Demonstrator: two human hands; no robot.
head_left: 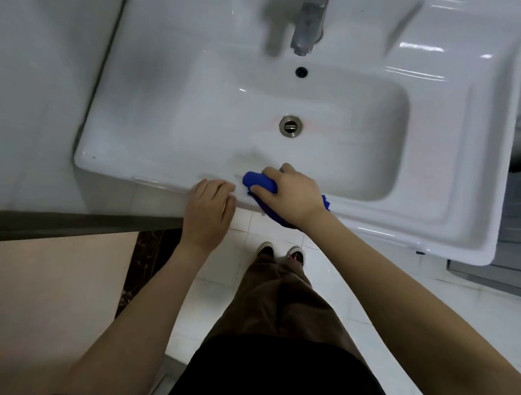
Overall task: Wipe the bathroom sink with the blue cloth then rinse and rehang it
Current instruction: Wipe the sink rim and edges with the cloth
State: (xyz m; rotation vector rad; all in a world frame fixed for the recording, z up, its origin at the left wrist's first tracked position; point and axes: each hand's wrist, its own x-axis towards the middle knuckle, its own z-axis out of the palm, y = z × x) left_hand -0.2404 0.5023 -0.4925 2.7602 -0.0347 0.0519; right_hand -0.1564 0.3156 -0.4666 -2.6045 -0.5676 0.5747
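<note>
The white ceramic sink [451, 181] fills the upper part of the head view, with a metal drain [290, 126] in the basin and a chrome tap [309, 23] at the back. My right hand [292, 195] is shut on the bunched blue cloth [258, 181] and presses it on the sink's front rim. Part of the cloth hangs below the wrist, and most of it is hidden under the hand. My left hand [211, 207] rests just left of the cloth with its fingers curled over the rim's front edge.
A round overflow hole [301, 71] sits below the tap. A white tiled wall [33, 98] lies to the left, with a dark ledge [82, 225] under it. White floor tiles [353, 297] and my shoes [280, 253] show below the sink.
</note>
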